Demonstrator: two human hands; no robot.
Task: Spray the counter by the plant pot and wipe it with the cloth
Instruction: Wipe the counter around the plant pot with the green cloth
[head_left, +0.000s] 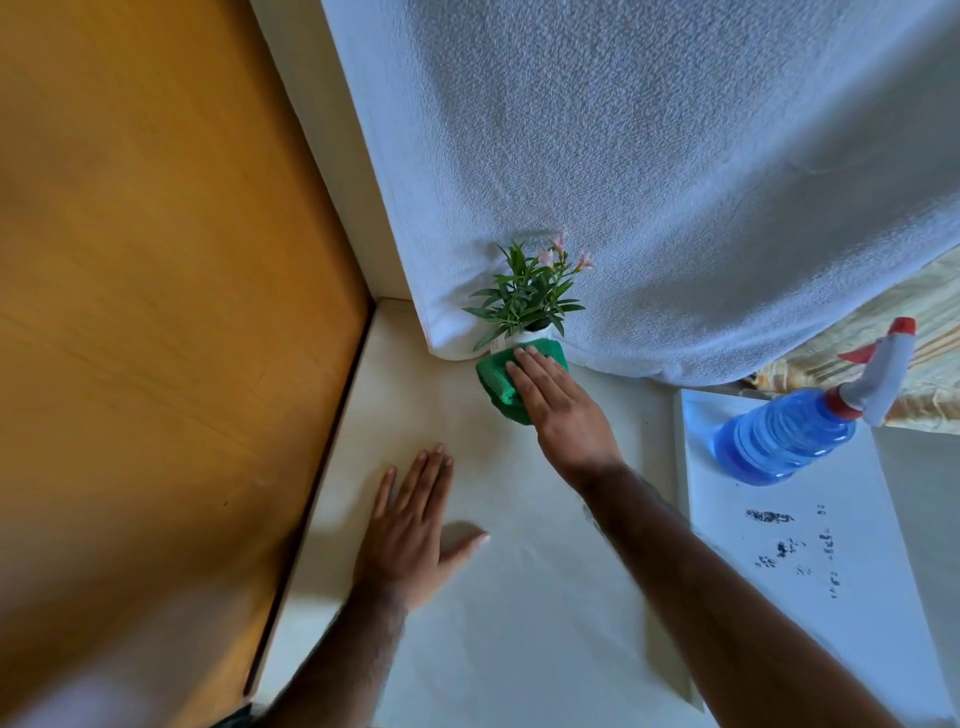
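Right hand (558, 410) flat on the green cloth (501, 382), fingers straight and pressed together, cloth on the pale counter (519, 597) touching the base of the white plant pot (524, 339). Left hand (413, 525) palm-down on the counter, fingers slightly spread, holding nothing. Blue spray bottle (795, 431) standing well to the right on a white sheet (810, 561).
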